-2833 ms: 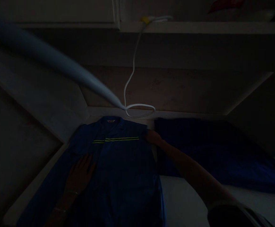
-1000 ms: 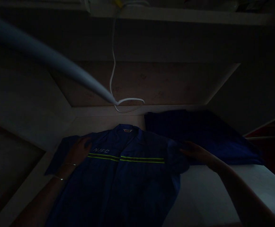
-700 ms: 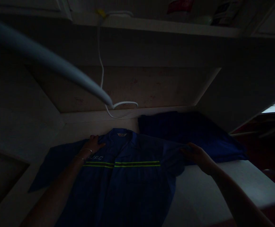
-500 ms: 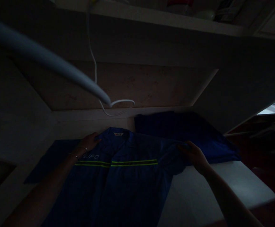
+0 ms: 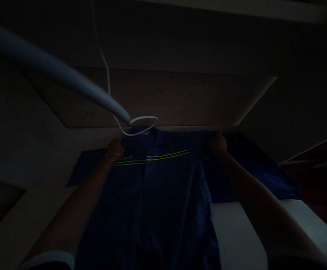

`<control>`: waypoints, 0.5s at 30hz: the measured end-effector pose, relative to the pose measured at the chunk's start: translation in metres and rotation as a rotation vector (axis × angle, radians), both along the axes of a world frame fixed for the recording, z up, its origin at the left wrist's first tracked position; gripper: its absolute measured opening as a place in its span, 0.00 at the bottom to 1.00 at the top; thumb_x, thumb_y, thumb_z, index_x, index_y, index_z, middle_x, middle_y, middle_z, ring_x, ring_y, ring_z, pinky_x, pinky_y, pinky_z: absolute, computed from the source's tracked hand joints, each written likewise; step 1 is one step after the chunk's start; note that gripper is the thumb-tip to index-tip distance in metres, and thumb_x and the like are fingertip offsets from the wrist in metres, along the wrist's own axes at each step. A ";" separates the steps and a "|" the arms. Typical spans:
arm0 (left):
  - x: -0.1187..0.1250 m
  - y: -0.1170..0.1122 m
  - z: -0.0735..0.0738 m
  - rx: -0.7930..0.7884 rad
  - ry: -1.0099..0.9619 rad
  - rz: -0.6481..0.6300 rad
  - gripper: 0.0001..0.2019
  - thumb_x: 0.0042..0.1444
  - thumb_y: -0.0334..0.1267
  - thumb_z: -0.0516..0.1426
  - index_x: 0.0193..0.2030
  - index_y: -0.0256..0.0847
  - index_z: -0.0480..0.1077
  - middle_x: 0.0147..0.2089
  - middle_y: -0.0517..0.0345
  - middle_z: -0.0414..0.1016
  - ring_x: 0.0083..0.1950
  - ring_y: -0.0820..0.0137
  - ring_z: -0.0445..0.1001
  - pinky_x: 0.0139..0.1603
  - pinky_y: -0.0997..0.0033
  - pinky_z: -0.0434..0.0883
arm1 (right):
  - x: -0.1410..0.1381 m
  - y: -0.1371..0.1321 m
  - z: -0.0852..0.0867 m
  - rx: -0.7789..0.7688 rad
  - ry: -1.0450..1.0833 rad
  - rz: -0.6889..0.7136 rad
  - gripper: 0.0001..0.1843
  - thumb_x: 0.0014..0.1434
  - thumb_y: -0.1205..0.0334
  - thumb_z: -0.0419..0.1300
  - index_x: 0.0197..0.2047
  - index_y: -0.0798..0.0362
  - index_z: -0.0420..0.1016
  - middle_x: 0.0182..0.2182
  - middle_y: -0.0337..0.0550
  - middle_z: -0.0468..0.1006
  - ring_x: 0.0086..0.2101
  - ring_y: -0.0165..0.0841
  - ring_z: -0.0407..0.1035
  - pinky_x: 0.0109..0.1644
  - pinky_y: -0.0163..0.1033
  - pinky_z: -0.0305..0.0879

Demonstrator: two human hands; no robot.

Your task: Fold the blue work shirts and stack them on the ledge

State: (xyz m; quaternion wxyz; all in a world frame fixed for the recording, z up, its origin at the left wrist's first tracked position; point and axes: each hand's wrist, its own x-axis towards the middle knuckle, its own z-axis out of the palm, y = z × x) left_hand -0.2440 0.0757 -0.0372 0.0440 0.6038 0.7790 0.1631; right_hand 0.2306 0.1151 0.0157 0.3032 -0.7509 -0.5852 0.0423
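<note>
A dark blue work jacket [image 5: 157, 195] with a yellow-green reflective stripe lies front up on a pale table [image 5: 236, 232] in very dim light. My left hand [image 5: 115, 147], with bracelets at the wrist, grips the jacket's left shoulder near the collar. At the jacket's right shoulder, close to the table's far edge, my right hand [image 5: 218, 143] grips the cloth. Both arms are stretched forward. The left sleeve [image 5: 81, 170] lies spread out to the left.
Another dark blue garment [image 5: 253, 176] lies on the table to the right of the jacket. A pale tube [image 5: 53, 71] slants down from the upper left and ends at a looped white cord [image 5: 140, 125] above the collar. A wall panel rises behind the table.
Both hands have moved farther away from me, and the jacket's shoulders and collar have shifted with them toward the table's far edge. The right sleeve no longer lies spread out.
</note>
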 end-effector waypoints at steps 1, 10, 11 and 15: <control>0.003 -0.007 -0.006 -0.010 -0.006 -0.025 0.29 0.58 0.44 0.55 0.64 0.35 0.57 0.66 0.37 0.59 0.62 0.56 0.66 0.57 0.53 0.68 | -0.006 -0.002 -0.010 0.004 0.019 -0.015 0.29 0.59 0.51 0.55 0.60 0.57 0.62 0.55 0.61 0.69 0.53 0.48 0.66 0.53 0.50 0.64; -0.015 -0.203 -0.019 -0.036 -0.003 -0.223 0.27 0.60 0.52 0.48 0.60 0.38 0.65 0.67 0.46 0.61 0.66 0.59 0.62 0.66 0.57 0.61 | -0.016 -0.177 -0.033 -0.203 0.399 0.258 0.25 0.58 0.41 0.53 0.51 0.48 0.69 0.42 0.47 0.78 0.39 0.38 0.74 0.42 0.42 0.71; -0.019 -0.235 -0.024 -0.013 0.028 -0.219 0.26 0.60 0.53 0.48 0.59 0.40 0.66 0.65 0.47 0.64 0.65 0.59 0.63 0.66 0.56 0.62 | -0.015 -0.209 -0.035 -0.339 0.470 0.289 0.24 0.59 0.39 0.51 0.44 0.49 0.71 0.33 0.44 0.78 0.31 0.36 0.74 0.34 0.39 0.70; -0.022 -0.343 -0.058 0.081 0.147 -0.136 0.29 0.58 0.52 0.51 0.60 0.36 0.64 0.63 0.41 0.65 0.63 0.56 0.65 0.62 0.54 0.67 | -0.011 -0.318 -0.054 -0.746 0.406 0.417 0.25 0.49 0.35 0.56 0.28 0.50 0.75 0.18 0.41 0.73 0.20 0.34 0.69 0.24 0.37 0.63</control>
